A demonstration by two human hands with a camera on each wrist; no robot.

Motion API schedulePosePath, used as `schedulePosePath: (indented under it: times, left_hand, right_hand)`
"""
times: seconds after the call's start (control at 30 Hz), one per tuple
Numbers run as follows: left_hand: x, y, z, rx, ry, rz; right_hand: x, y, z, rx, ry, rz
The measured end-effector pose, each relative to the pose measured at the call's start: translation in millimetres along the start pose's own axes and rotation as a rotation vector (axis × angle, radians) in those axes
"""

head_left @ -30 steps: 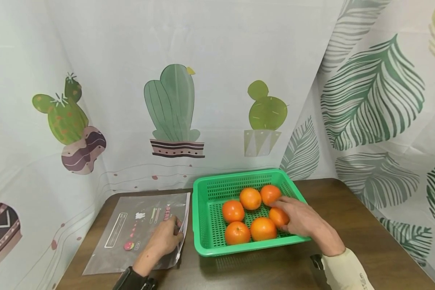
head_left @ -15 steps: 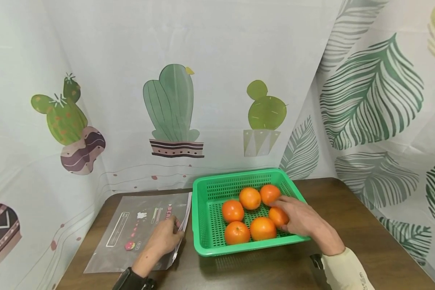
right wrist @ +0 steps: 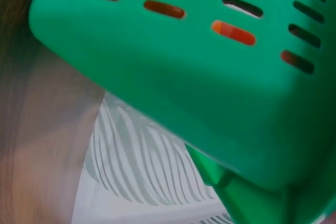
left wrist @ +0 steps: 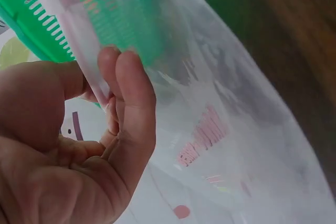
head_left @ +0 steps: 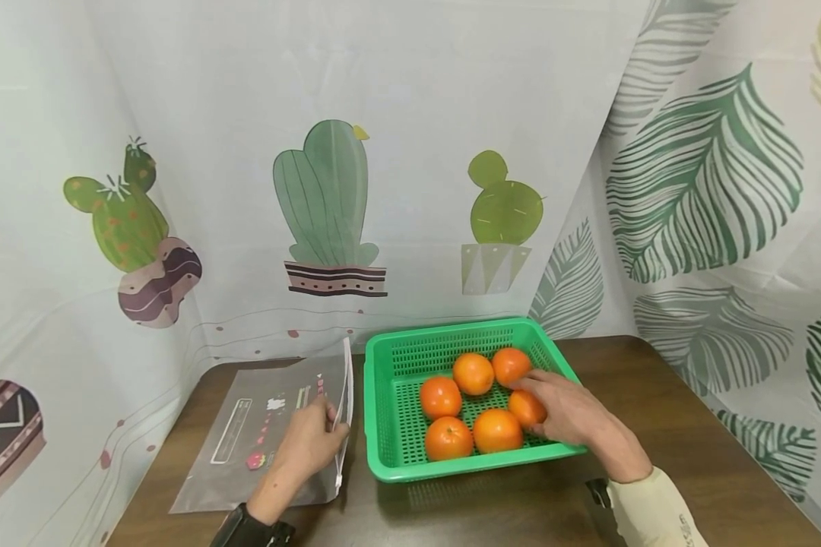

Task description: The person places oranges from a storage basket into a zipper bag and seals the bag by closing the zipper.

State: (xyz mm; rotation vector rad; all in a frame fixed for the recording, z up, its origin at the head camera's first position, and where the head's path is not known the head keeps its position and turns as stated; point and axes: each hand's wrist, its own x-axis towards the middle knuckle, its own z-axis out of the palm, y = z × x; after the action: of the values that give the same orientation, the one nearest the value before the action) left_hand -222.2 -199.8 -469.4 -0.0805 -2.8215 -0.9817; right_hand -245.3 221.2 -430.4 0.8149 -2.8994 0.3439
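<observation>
In the head view a clear printed zip bag (head_left: 208,482) lies on the left of the table, its zip edge raised. My left hand (head_left: 304,441) pinches that edge between thumb and fingers, as the left wrist view confirms. A white slider (head_left: 339,480) sits at the near end of the zip. To the right stands a green slotted basket (head_left: 479,463) with several oranges (head_left: 441,397) in it. My right hand (head_left: 571,410) reaches over the basket's right side, fingers and thumb around the rightmost orange (head_left: 524,410). The right wrist view shows only the outside of the green basket (right wrist: 168,77), not the hand.
Brown wooden table (head_left: 609,380) extends to the right of the basket and in front of it. A white curtain (head_left: 417,152) with printed cacti and leaves hangs close behind and beside the table.
My left hand has lifted the far end of the bag's zip edge, and the bag has shifted slightly right. The right hand and the oranges keep their places.
</observation>
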Motion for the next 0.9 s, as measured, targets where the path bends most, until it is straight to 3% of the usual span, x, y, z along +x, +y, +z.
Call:
schedulePosePath:
  times: [0.27, 0.57, 0.9]
  left_hand:
    - [-1.4, 8.6, -8.9, 0.013, 0.026, -0.005]
    - [-2.8, 18.9, -16.4, 0.045, 0.149, 0.085]
    - [-6.9, 27.4, -18.9, 0.017, 0.202, 0.082]
  right_hand:
    - [-1.5, -1.1, -0.4, 0.006, 0.003, 0.009]
    - [-1.2, 0.3, -0.4, 0.003, 0.019, 0.006]
    - [-2.1, 1.0, 0.2, -0.002, 0.052, -0.008]
